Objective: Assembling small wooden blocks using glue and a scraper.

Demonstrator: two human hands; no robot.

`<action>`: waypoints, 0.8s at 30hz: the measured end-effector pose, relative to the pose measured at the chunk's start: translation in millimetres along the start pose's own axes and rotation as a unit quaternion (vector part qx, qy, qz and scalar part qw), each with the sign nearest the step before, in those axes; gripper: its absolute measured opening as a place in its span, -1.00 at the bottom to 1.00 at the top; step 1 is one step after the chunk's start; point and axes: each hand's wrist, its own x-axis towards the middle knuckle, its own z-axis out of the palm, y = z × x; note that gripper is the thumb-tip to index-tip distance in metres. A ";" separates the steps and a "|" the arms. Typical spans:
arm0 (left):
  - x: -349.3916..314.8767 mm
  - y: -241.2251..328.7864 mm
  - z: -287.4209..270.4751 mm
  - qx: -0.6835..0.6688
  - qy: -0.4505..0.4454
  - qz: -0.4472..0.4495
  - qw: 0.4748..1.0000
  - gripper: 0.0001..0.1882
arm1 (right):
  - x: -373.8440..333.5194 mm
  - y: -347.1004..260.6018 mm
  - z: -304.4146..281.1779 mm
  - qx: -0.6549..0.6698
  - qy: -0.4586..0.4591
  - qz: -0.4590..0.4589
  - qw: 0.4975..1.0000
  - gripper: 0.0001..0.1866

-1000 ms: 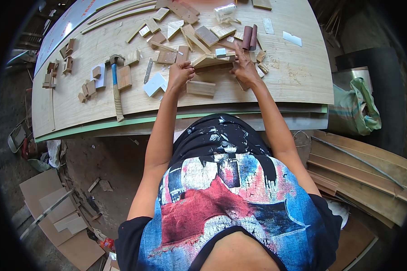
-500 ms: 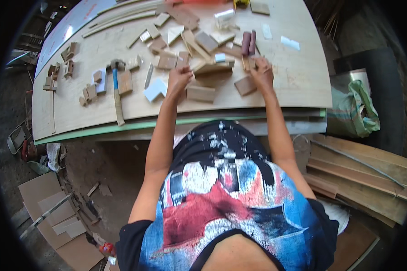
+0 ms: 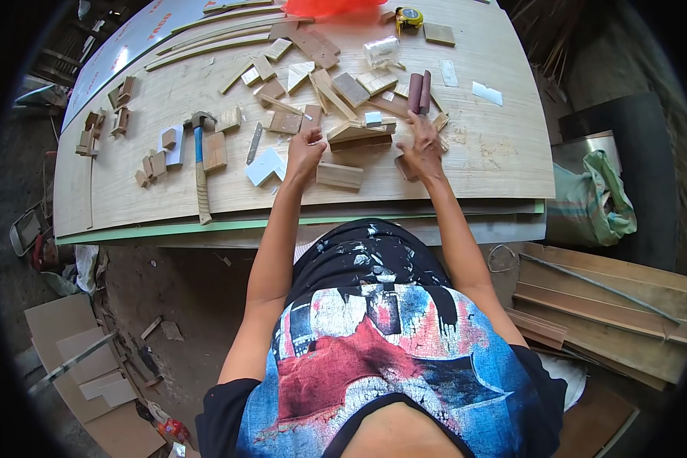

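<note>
My left hand (image 3: 305, 156) hovers over the workbench with its fingers curled in. Whatever they hold, if anything, is hidden. Beside it are a brown wood block (image 3: 311, 117) and, closer to the front edge, a pale wood block (image 3: 340, 175). My right hand (image 3: 424, 153) is open, fingers apart, just above a dark brown wood block (image 3: 406, 168) that it partly covers. Between my hands stands a small wooden assembly (image 3: 360, 131), a pale strip along a darker board, with a little light-blue block (image 3: 372, 118) at its far side. Two maroon cylinders (image 3: 415, 92) lie beyond my right fingertips.
A claw hammer (image 3: 199, 164) lies left, near several small wood pieces. Offcuts crowd the workbench (image 3: 488, 156) beyond my hands. Farther back are a yellow tape measure (image 3: 410, 17) and a red plastic bag (image 3: 336, 8). A green sack (image 3: 599, 198) stands off the right edge.
My right hand has moved left and slightly nearer, from a small wood piece to over the dark brown block; its fingers have spread. My left hand stays nearly in place.
</note>
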 end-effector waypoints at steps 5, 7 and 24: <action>1.0 1.9 4.4 0.028 -0.012 0.027 0.999 -0.54 | 0.6 -9.9 6.3 0.033 -0.097 0.026 0.994 -0.03; 0.0 1.6 4.3 0.029 -0.012 0.023 0.999 -0.54 | 2.7 -13.4 7.6 0.039 -0.100 0.017 0.994 -0.05; 1.4 2.3 -0.6 0.046 0.013 0.038 0.998 -0.58 | 1.4 13.3 -18.1 -0.020 -0.122 0.075 0.989 -0.36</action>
